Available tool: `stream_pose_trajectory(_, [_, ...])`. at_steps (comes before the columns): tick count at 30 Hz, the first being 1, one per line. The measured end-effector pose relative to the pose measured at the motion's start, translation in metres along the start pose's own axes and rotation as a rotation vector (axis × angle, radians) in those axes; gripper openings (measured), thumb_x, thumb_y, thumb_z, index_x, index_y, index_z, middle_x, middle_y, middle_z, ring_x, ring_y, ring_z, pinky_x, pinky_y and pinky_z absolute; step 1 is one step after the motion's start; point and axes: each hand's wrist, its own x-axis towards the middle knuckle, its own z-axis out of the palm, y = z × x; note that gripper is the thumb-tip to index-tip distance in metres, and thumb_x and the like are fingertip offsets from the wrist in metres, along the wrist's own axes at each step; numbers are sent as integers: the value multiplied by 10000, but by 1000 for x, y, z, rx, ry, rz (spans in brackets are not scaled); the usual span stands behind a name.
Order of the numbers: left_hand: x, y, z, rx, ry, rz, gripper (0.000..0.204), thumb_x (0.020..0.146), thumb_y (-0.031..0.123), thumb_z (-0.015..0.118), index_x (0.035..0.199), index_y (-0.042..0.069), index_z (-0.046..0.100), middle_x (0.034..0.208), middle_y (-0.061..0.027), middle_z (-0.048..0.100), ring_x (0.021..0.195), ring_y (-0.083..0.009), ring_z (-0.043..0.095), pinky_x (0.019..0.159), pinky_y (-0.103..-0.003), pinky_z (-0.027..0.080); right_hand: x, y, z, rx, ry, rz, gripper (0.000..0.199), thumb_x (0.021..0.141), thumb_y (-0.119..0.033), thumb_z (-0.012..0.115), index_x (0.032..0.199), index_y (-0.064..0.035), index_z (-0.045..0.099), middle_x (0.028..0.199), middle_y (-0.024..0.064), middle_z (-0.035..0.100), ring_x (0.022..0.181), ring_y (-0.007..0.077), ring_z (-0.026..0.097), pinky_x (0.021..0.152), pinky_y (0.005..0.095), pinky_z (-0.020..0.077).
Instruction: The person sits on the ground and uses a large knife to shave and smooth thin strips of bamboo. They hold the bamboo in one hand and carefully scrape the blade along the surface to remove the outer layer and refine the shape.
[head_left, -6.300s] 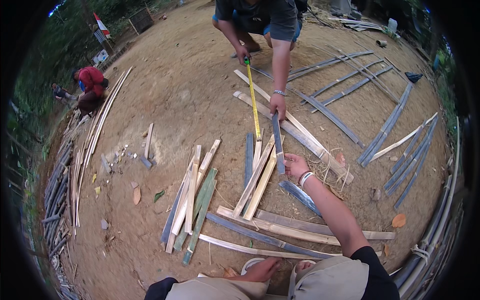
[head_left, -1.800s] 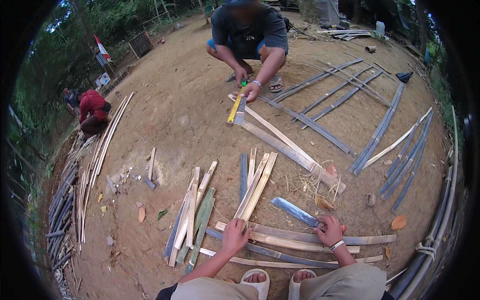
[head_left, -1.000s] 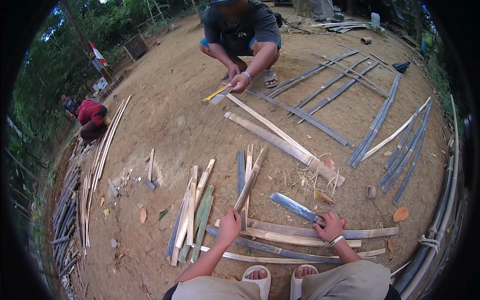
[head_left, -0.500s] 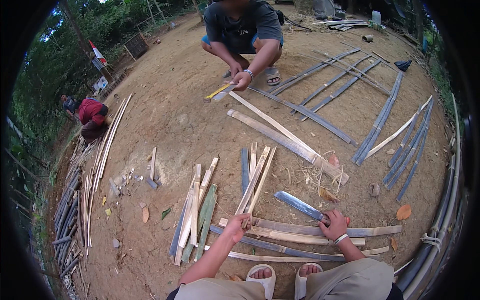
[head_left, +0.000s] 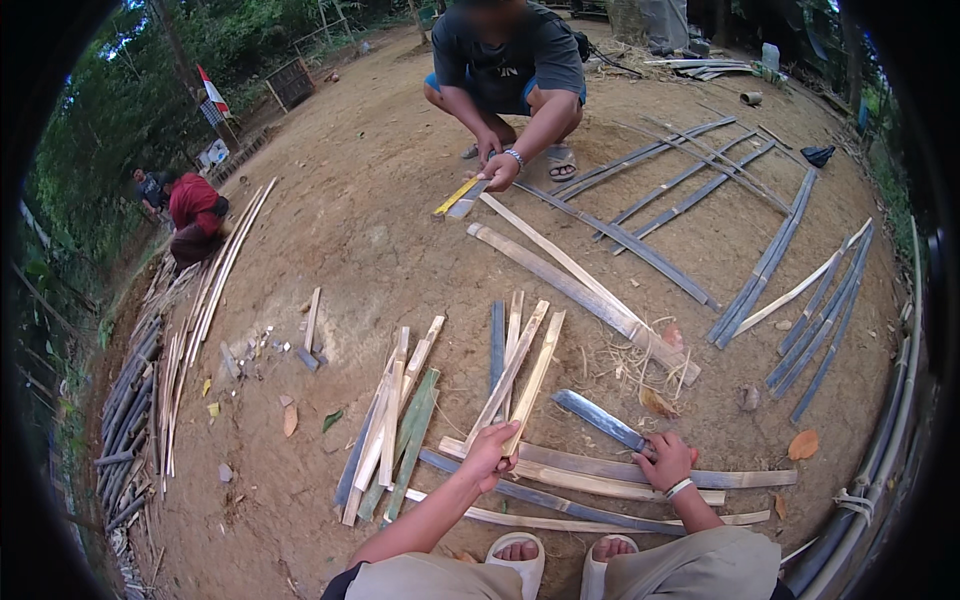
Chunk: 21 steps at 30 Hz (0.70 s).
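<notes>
My left hand is closed around the lower end of a pale split bamboo strip, which slants up and away with its inner face showing. Beside it other bamboo strips lie on the ground, one of them dark. Closed on the handle of a machete is my right hand; the blade points away to the left, low over the soil. Long curved bamboo slats lie crosswise beneath both hands, in front of my sandals. A bundle of cut strips, some green, rests left of my left hand.
Ahead, a person squats with a yellow-edged measuring tool and a bamboo piece. Longer slats and a laid-out bamboo lattice spread to the right. Bamboo poles line the right edge; another person crouches far left.
The strip in my left hand has turned, showing more of its broad inner face, and the hand has shifted slightly right. My right hand keeps hold of the machete. The view has shifted slightly.
</notes>
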Motion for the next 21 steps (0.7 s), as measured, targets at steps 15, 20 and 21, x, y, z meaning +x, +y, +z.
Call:
stream_pose_trajectory(15, [-94, -11, 59, -2, 77, -152, 262, 1030, 291, 517, 925, 51, 539, 544, -11, 470, 377, -86, 383, 395, -235, 301, 21, -2, -56, -17, -336, 420, 484, 892, -501, 566, 946, -30, 665, 775, 208, 665, 773, 416, 656, 699, 512, 506])
stream_pose_trajectory(20, [-95, -4, 72, 9, 117, -194, 239, 1020, 284, 535, 936, 61, 541, 559, -1, 461, 382, -80, 380, 374, -231, 294, 10, -3, -91, 90, -271, 555, 447, 895, -486, 606, 921, -45, 670, 694, 178, 634, 668, 365, 641, 607, 449, 483])
stream_pose_trajectory(21, [-95, -2, 76, -8, 112, -215, 234, 1018, 283, 538, 937, 64, 541, 562, 1, 461, 382, -80, 388, 371, -230, 294, 5, -11, -100, 149, -237, 482, 426, 889, -469, 621, 916, -46, 665, 677, 170, 624, 644, 357, 633, 591, 440, 477])
